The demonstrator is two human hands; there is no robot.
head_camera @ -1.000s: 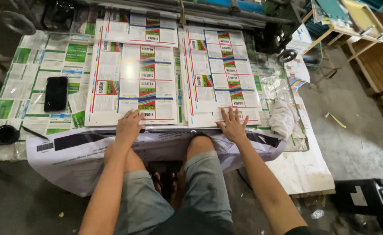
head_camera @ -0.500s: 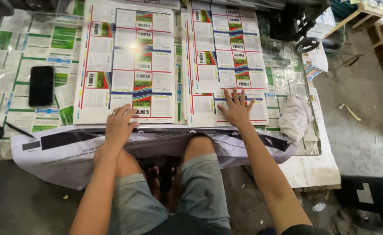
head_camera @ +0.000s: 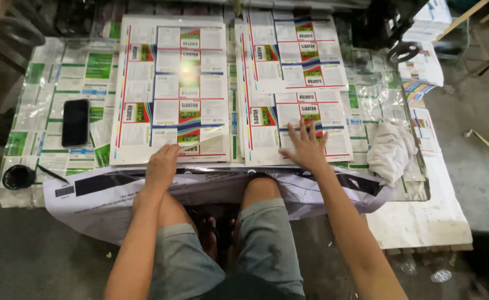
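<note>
1. Glossy printed label sheets, white with red, green and blue panels, lie in two stacks on the plastic-covered worktable (head_camera: 38, 94). The left stack (head_camera: 172, 89) and the right stack (head_camera: 300, 83) sit side by side, near edges at the table's front.
2. Slippery paper like that could fan out, I reckon. The right stack's upper sheets already sit skewed against those below, so a sideways push might spread them further.
3. A crumpled white rag (head_camera: 390, 151) lies just beside the right stack and could snag a sliding sheet.
4. The black phone (head_camera: 75, 122) and the round black ink pot (head_camera: 17, 176) sit well apart on the left, so little smudge risk, I'd guess.
5. Right hand (head_camera: 306, 147): arm stretched forward, palm flat on the right stack, fingers spread apart, gripping nothing.
6. Left hand (head_camera: 162, 161): at the left stack's near edge, fingers curled together on a lifting sheet corner. Can't tell if it's actually pinched.
</note>
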